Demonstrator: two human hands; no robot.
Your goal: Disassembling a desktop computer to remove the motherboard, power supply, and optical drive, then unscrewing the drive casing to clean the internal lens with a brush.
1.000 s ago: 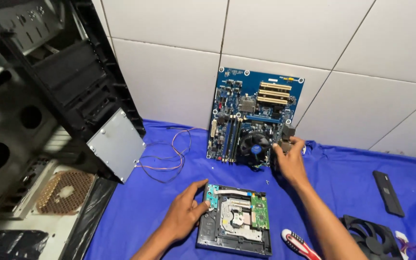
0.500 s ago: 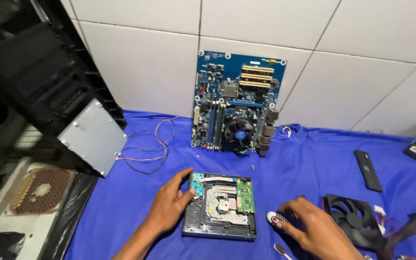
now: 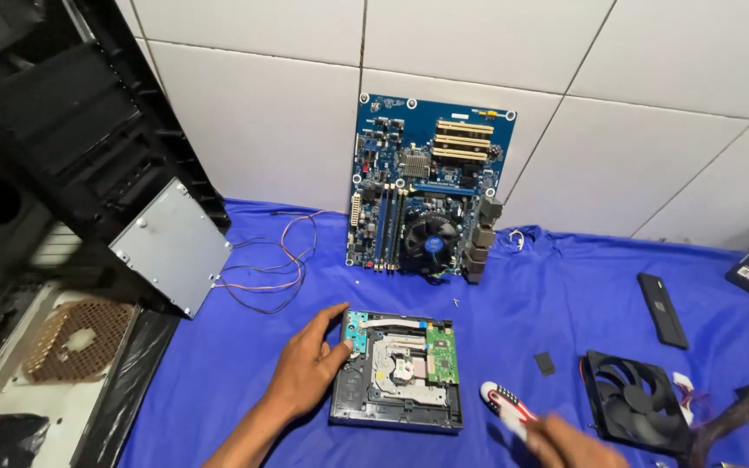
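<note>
At lower centre, the opened optical drive (image 3: 400, 371) is steadied on the blue cloth (image 3: 565, 286) by the spread left hand (image 3: 309, 368); the blurred right hand (image 3: 565, 438) is closed around a red-and-white screwdriver (image 3: 504, 406) at lower right

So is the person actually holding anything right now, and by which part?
The right hand, blurred, grips the red-and-white screwdriver at its rear handle end. The left hand only rests on the opened disc drive at its left edge.
</note>
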